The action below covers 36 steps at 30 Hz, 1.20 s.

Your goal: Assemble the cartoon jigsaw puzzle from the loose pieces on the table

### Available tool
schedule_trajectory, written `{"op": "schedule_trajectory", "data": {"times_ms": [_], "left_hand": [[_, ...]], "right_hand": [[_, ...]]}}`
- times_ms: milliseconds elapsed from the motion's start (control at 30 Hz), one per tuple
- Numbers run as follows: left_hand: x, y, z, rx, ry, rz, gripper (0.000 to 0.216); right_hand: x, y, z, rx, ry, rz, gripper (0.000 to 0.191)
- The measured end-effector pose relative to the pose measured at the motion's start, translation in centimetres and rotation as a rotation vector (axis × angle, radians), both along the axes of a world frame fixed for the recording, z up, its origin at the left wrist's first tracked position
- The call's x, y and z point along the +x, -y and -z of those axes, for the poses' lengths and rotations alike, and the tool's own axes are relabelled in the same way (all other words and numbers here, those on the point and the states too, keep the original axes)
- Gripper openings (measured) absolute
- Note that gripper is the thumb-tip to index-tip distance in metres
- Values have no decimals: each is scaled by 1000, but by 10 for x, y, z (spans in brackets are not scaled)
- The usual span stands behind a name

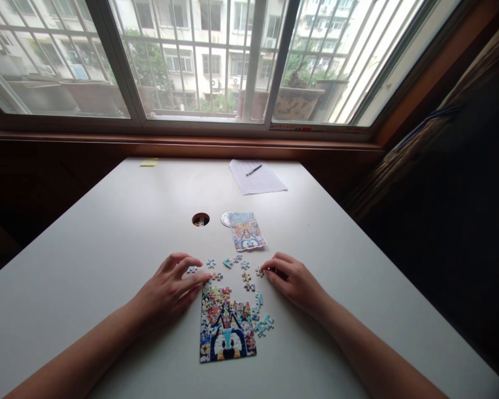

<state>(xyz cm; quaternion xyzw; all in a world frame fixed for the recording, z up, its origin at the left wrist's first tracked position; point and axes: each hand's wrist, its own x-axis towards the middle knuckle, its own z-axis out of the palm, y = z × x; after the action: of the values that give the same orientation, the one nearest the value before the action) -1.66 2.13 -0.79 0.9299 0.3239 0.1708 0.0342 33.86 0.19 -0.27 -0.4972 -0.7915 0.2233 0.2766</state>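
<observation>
A partly assembled jigsaw puzzle (pixel 228 332) with a blue cartoon dog's face lies on the white table, its upper right part unfilled. My left hand (pixel 177 282) rests at its upper left corner, fingers apart, the index fingertip touching or just above the pieces there. At the right, my right hand (pixel 293 280) has its thumb and fingers pinched on a small puzzle piece (pixel 260 271). Loose pieces lie between the hands, among them a blue piece (pixel 227 263) and a multicoloured piece (pixel 249 286). Several more, including light-blue pieces (pixel 265 325), line the puzzle's right edge.
Beyond the pieces lies a printed picture card (pixel 247 233) showing the same dog, partly over a round silvery disc (pixel 225 219). A cable hole (pixel 200 220) opens in the table (pixel 87 266). Farther back are paper sheets (pixel 261 183) with a pen (pixel 254 170) and a yellow note (pixel 148 162).
</observation>
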Motion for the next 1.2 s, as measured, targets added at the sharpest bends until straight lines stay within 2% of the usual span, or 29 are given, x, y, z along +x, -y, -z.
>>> {"op": "schedule_trajectory", "data": {"times_ms": [533, 1200], "left_hand": [[2, 1, -1, 11, 6, 7, 44], [5, 4, -3, 105, -10, 26, 42]], "right_hand": [[1, -1, 1, -2, 3, -8, 17], [1, -1, 2, 18, 19, -4, 16]]}}
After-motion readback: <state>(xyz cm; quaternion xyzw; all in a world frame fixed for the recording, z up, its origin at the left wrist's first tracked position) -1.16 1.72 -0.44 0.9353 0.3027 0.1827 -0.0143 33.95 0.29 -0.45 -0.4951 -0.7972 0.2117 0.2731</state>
